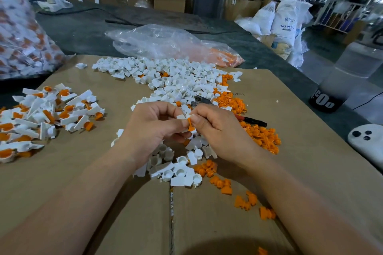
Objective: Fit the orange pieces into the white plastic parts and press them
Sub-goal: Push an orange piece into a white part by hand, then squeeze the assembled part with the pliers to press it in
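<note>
My left hand (154, 130) and my right hand (215, 130) meet above the middle of the cardboard. My left fingers grip a white plastic part (182, 117), mostly hidden by them. My right thumb and fingers pinch an orange piece (190, 124) that sits against that white part. Loose white parts (178, 80) lie heaped behind the hands, and more white parts (178, 170) lie just below them. Loose orange pieces (262, 134) spread along the right. Fitted white-and-orange parts (47, 114) form a pile at the left.
Pliers with red-black handles (251, 119) lie behind my right hand. A clear bag (165, 41) with orange pieces lies at the back, another full bag (20, 33) at far left. A white device (367, 141) sits at the right edge of the cardboard sheet (310, 172).
</note>
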